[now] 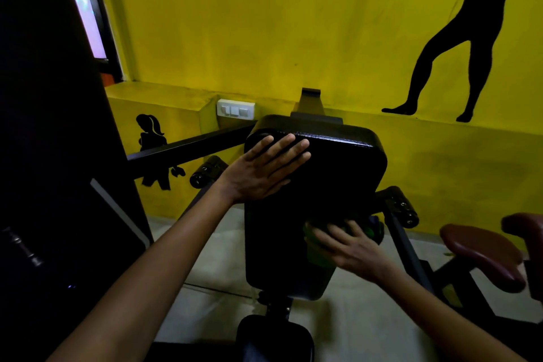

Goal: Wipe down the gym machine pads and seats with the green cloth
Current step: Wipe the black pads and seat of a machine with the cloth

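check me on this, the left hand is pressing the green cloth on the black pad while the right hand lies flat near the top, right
Not quite, the hands are swapped. The head view shows the right hand pressing the green cloth on the black pad, while the left hand lies flat near the top.

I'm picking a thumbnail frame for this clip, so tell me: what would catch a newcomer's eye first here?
First the bright yellow wall, with a black silhouette of legs at upper right. Then the black back pad in the centre, with the left hand laid flat on its upper left part. Lower down, the right hand presses the green cloth against the pad's right edge.
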Available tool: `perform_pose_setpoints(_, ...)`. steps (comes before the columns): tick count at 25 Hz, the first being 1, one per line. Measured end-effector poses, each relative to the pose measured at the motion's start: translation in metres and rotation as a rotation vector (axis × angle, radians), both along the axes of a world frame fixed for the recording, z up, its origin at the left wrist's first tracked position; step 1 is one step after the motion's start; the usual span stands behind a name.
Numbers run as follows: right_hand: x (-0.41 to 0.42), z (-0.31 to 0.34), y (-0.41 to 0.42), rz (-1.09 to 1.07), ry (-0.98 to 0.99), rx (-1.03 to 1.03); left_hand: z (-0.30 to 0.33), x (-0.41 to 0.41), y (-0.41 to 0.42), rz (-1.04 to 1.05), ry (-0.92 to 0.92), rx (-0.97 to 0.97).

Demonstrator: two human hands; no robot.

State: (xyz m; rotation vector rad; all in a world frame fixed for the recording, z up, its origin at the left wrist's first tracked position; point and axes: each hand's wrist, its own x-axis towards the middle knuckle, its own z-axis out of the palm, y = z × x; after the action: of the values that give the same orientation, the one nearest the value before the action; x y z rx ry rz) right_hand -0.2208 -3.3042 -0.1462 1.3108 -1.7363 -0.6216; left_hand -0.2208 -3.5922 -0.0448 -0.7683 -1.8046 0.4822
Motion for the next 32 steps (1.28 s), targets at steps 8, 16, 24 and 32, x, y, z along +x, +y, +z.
perform_pose_setpoints(8, 0.006, -0.035, 0.001, 0.008, -0.135, 0.278, -0.003, 0.001, 0.003, -0.001, -0.014, 0.030)
perform_pose_setpoints(16, 0.005, -0.003, -0.002, -0.022, -0.032, -0.016, 0.000, 0.009, 0.005, -0.014, -0.061, 0.056)
perform_pose_setpoints(24, 0.001, -0.015, -0.001, -0.055, -0.097, 0.119, -0.014, 0.012, 0.010, -0.018, -0.134, 0.143)
perform_pose_setpoints(32, 0.008, -0.097, -0.019, -0.201, -0.018, -0.240, -0.024, -0.003, 0.010, -0.070, 0.007, 0.132)
